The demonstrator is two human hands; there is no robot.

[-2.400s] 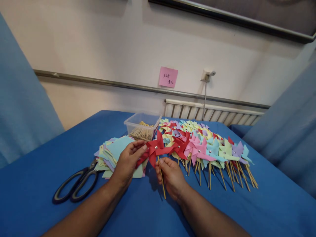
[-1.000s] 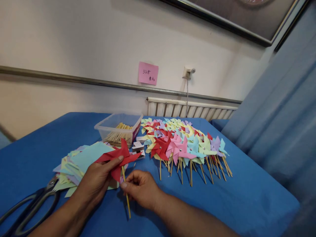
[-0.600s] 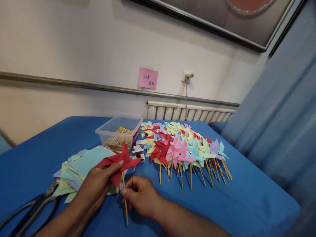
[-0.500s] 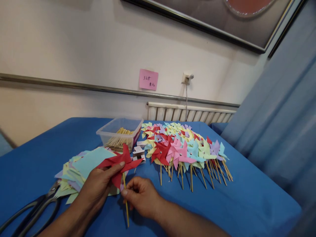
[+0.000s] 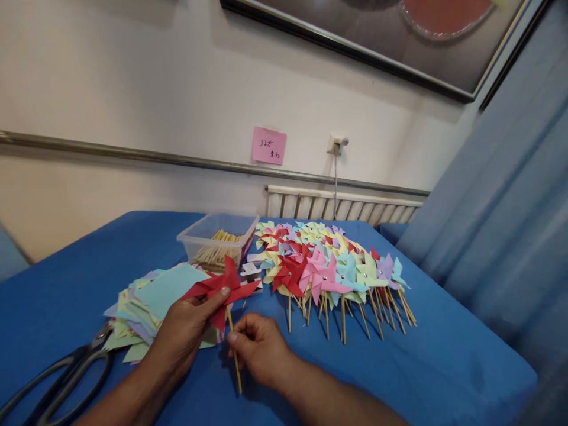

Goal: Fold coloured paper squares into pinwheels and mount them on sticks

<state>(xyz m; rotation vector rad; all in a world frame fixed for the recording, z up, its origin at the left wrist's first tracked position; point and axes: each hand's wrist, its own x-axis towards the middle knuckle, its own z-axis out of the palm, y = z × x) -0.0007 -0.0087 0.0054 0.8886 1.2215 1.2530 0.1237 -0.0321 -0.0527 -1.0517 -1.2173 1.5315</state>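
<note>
My left hand (image 5: 184,334) pinches the paper blades of a red pinwheel (image 5: 222,288), thumb on top of it. My right hand (image 5: 257,349) grips that pinwheel's thin wooden stick (image 5: 235,355) between thumb and fingers, just below the blades. The stick slants down toward me over the blue tablecloth (image 5: 444,367). To the right lies a large spread of finished pinwheels (image 5: 328,266) in red, pink, yellow, blue and purple, sticks pointing toward me.
A stack of coloured paper squares (image 5: 151,293) lies under and left of my left hand. Black-handled scissors (image 5: 62,378) rest at the lower left. A clear plastic tub of wooden sticks (image 5: 219,239) stands behind. A small white box (image 5: 251,272) sits beside it. Blue curtain hangs at right.
Both hands with the red pinwheel moved away from the finished pile, toward the paper stack. In the last half second the stick has tilted slightly and the view shifted a little.
</note>
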